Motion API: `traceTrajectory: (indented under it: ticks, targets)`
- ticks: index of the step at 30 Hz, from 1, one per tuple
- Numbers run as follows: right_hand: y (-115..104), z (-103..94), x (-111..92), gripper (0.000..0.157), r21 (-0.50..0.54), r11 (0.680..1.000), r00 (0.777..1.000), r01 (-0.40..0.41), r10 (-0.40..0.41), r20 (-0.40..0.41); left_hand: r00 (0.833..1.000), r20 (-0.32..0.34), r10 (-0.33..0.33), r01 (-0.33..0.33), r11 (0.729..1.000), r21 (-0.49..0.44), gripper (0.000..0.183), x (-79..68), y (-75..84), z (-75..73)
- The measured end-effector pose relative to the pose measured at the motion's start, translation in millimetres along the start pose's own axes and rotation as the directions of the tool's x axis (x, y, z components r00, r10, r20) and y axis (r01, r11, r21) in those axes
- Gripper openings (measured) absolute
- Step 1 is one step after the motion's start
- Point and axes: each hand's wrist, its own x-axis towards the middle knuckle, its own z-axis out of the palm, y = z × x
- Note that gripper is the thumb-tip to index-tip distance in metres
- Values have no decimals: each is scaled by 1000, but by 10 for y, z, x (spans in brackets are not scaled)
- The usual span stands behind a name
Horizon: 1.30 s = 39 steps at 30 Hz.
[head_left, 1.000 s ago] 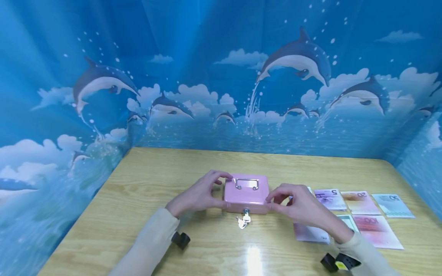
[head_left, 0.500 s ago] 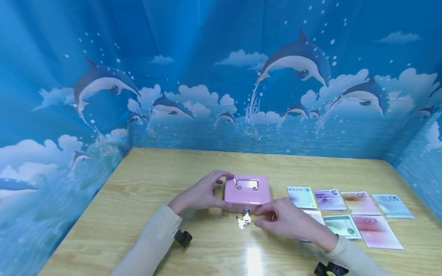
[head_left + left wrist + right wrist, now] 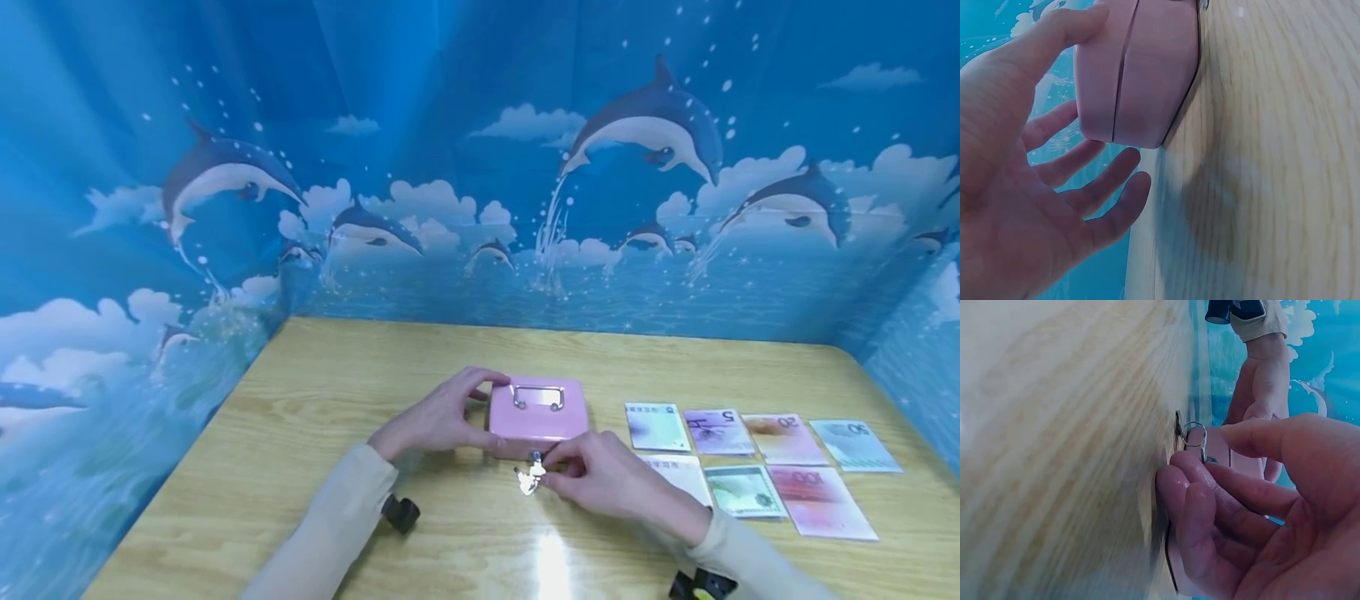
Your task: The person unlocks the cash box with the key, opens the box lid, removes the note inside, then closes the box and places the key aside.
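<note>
A pink metal cash box [image 3: 540, 425] with a silver handle [image 3: 538, 389] on its lid stands shut on the table. My left hand [image 3: 448, 417] holds its left end, thumb at the front and index finger at the back corner; the left wrist view shows the other fingers loosely bent beside it. A small silver key [image 3: 537, 468] sits in the front lock, with another key [image 3: 527, 482] hanging from it on a ring [image 3: 1205, 439]. My right hand [image 3: 607, 475] is at the key, thumb and index finger a little apart on either side; firm contact is not visible.
Several banknotes lie in two rows on the wooden table [image 3: 360, 358] to the right, among them a green note [image 3: 744, 492] and a red 100 note [image 3: 817, 500]. A blue dolphin-print cloth [image 3: 450, 150] hangs behind and at the sides.
My right hand has moved from the box's right side to its front and then left to the key, uncovering more banknotes. My left hand stays on the box.
</note>
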Motion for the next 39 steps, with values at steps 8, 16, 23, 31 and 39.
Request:
traceTrajectory:
  ticks: [8,16,23,31,39]
  targets:
    - [10,6,98,10,-25,999,997,-47,45,-64,1000,-12,2,-2,1000,-23,85,67,-21,-18]
    - [-9,73,164,11,19,993,992,-119,120,-46,1000,-18,-5,4,1000,-27,86,93,-45,-14]
    - [-44,113,152,10,113,973,979,-200,204,-27,1000,-11,-25,24,999,-28,86,87,-40,1]
    - [-82,137,153,10,47,989,983,-143,147,-108,1000,-9,0,0,1000,-29,85,103,-63,10]
    - [-44,144,160,10,51,991,987,-123,127,-95,1000,-8,-11,11,999,-36,83,105,-62,21]
